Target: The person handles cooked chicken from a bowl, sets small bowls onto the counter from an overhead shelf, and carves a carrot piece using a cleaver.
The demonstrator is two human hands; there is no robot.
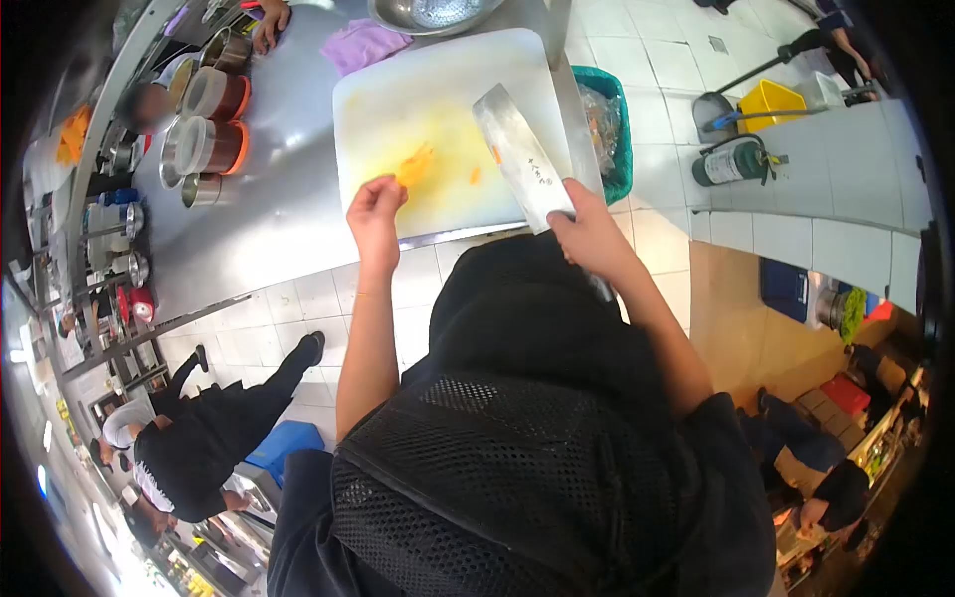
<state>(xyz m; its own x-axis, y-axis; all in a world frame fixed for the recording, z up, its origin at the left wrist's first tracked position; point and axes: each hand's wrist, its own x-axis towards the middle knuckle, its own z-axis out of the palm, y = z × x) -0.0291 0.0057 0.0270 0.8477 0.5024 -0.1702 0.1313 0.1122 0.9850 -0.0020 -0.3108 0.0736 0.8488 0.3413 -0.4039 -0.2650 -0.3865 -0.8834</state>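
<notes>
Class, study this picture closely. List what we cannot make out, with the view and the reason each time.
Head view: most of the handle of the cleaver, covered by the right hand.
Head view: whether the left hand pinches anything; its curled fingers hide it.
Head view: the whole metal bowl, cut off by the top edge.
Head view: the lettering on the green extinguisher, too small.

Bright, whitish | steel counter glare left of left fingers | strip lights flaring far lower-left of them | fisheye bowing, black corners | outskirts soft
</notes>
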